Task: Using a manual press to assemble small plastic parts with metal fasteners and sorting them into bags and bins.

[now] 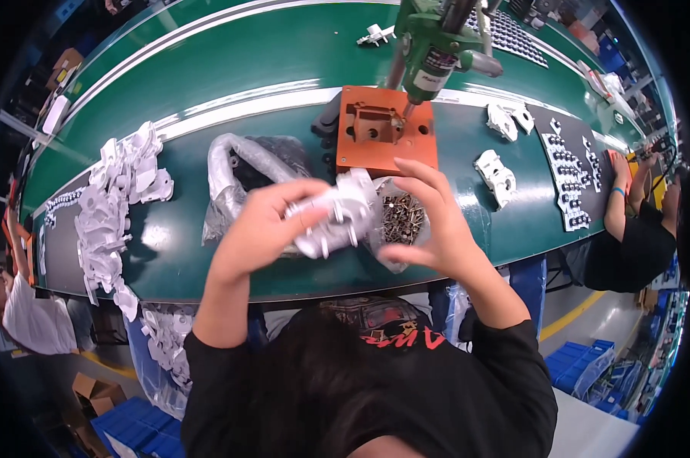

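Head view: a worker in a black T-shirt (307, 389) leans over a green bench (184, 259), both bare forearms raised above it;
Left grip (261, 229): pinching the held white part (345, 214) at its left side, thumb laid across the near face, fingers behind;
Right grip (444, 229): spread, thumb and fingers well apart, just right of the same part; its palm faces left and nothing is pinched in it;
Held white part: lifted above the bench between the two grips, slightly blurred, tilted, with short pegs showing on its face;
Screws: a heap of small screws (402, 220) fills a clear bag (394, 267) just beyond the right thumb;
Orange block (352, 149): on the bench beyond the hands, a hollow cut in its top; a green press (430, 65) stands over it;
Left side: a crumpled plastic bag (224, 168) lies near the left grip; farther left, a pile of white parts (104, 217);
Right side: loose white castings (497, 179) lie beyond the right grip, then rows of dark pieces (566, 179); a co-worker in a dark shirt (635, 256) sits past them
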`<state>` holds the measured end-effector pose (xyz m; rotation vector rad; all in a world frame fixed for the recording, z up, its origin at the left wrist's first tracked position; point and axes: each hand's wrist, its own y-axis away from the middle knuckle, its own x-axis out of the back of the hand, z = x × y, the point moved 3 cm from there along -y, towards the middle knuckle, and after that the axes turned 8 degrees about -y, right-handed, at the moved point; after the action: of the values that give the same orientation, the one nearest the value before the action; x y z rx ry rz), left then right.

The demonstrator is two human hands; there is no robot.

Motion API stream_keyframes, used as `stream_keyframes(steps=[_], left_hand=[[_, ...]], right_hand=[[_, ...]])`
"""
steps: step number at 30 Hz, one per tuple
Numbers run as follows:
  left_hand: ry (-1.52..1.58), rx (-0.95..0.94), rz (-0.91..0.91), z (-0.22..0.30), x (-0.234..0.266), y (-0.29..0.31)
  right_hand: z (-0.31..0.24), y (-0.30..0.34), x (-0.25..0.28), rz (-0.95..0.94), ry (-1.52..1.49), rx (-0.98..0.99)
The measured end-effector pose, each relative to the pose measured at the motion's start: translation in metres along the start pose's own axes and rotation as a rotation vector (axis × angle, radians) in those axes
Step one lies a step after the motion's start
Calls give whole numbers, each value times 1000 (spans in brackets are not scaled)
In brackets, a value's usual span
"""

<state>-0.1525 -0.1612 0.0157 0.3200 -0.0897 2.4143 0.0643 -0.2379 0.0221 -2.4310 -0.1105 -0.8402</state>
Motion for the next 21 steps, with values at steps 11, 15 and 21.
stream_keyframes(steps=[11, 15, 21], left_hand=[[-1197, -853, 351, -33, -21, -133], [-1198, -897, 353, -41, -38, -130], [-1197, -895, 280, -36, -40, -129]], right_hand=[[21, 42, -20, 126, 171, -7], [27, 50, -25, 89, 155, -50], [24, 40, -28, 95, 207, -83]])
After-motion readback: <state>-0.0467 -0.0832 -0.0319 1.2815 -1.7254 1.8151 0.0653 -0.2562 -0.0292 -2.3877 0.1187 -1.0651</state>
